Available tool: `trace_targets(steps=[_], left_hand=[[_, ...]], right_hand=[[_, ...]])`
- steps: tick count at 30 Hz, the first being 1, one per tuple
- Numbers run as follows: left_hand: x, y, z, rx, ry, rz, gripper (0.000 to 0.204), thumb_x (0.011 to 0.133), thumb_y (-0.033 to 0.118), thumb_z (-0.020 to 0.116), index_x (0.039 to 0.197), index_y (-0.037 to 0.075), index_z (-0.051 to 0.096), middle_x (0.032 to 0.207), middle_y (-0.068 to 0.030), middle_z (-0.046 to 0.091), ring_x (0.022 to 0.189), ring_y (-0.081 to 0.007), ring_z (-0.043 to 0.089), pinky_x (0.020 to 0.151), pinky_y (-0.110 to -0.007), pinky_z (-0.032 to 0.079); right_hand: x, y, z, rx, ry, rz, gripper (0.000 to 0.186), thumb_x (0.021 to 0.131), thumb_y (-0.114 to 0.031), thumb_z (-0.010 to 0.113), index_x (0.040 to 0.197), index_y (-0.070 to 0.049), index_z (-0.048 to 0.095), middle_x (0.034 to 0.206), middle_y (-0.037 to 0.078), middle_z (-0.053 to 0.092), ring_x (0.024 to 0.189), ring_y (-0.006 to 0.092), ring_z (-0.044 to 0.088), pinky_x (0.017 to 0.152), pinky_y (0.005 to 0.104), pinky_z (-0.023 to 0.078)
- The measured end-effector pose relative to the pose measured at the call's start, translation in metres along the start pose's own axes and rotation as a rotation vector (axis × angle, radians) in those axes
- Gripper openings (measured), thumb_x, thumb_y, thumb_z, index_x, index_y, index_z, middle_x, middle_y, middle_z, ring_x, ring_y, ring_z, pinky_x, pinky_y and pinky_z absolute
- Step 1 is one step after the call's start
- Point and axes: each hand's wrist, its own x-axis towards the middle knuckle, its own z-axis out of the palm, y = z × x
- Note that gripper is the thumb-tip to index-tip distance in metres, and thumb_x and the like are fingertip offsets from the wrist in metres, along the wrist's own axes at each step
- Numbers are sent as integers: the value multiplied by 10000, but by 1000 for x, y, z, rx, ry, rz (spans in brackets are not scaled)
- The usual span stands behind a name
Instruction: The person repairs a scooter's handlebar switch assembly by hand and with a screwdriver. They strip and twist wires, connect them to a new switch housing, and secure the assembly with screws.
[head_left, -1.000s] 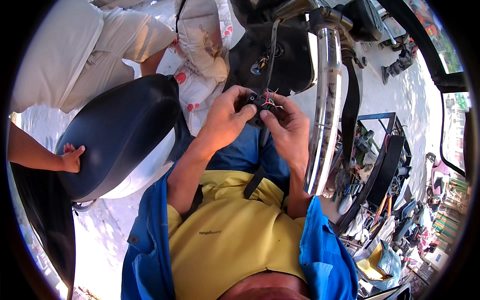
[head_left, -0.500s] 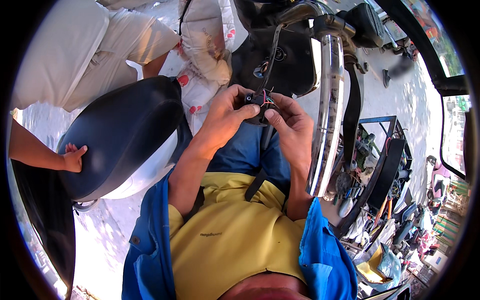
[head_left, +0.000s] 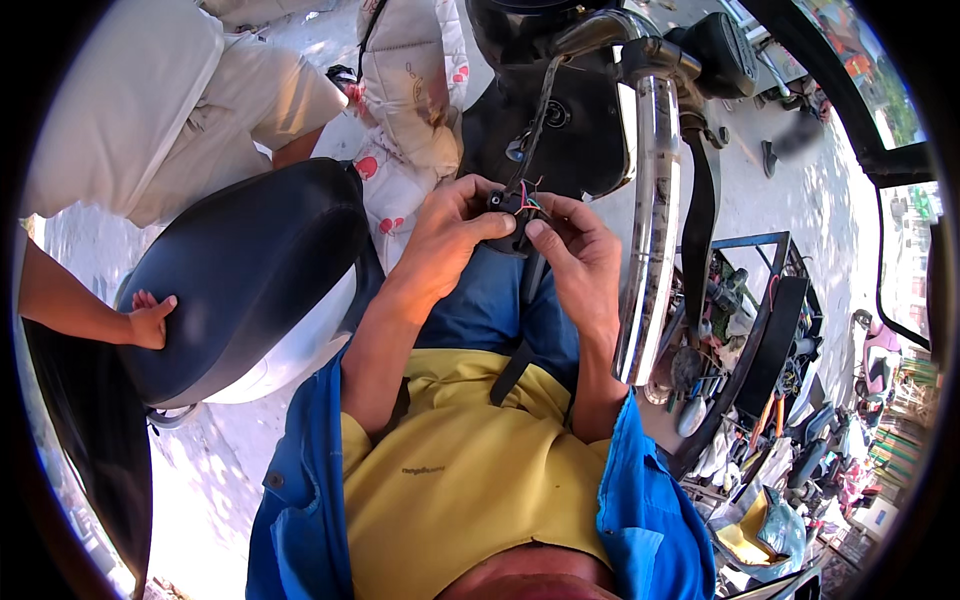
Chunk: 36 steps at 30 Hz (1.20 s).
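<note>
Left hand (head_left: 445,240): clamped on black housing (head_left: 507,204) | right hand (head_left: 582,262): closed on housing's edge | coloured wires (head_left: 528,200): bunched at housing | dark-framed bin (head_left: 774,335): mixed parts (head_left: 735,290) inside

Unreadable lettering (head_left: 424,470) on shirt (head_left: 470,500), quilted cover (head_left: 400,45)

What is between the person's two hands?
In the head view, a small black part with thin coloured wires lies between the left hand and right hand, held by both.

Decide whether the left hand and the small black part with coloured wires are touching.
Touching. The head view shows the left hand with its thumb against the black part, no gap between.
</note>
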Motion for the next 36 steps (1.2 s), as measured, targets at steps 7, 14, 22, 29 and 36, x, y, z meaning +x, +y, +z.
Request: trace_targets(steps=[7,14,22,29,36], left_hand=[[-6,-2,-5,-117,-85,-9,310,922,-39,689,1232,-38,695,1051,-52,735,923,-96,667,852,-245,531],[-12,-2,1,31,-69,91,303,957,-49,659,1259,-40,683,1067,-32,725,957,-84,655,866,-240,527],[-22,3,6,422,110,274,266,936,-26,698,1201,-34,684,1002,-62,725,873,-76,650,771,-254,532],[-18,0,5,380,136,315,263,926,-33,701,1189,-39,686,1005,-64,721,887,-98,661,778,-265,537],[-1,-18,-8,463,165,547,329,941,27,726,1257,-46,673,1026,-50,659,810,-122,596,607,-245,470]], right_hand=[[-4,-6,0,38,-27,11,312,968,7,749,1272,61,704,1126,60,748,1028,103,685,910,252,547],[-7,-9,-1,46,-68,-23,330,972,15,737,1295,63,685,1135,70,752,1049,112,693,935,257,544],[-6,0,7,-68,-34,-86,334,967,-37,762,1288,40,707,1113,93,766,1031,134,704,923,286,551],[-24,-7,-15,-383,122,-326,552,880,-155,818,1376,4,632,1286,221,685,1207,405,667,1044,422,526],[-92,23,-84,-354,399,-350,421,933,-84,773,1328,2,654,1169,171,707,1092,318,695,990,414,543]])
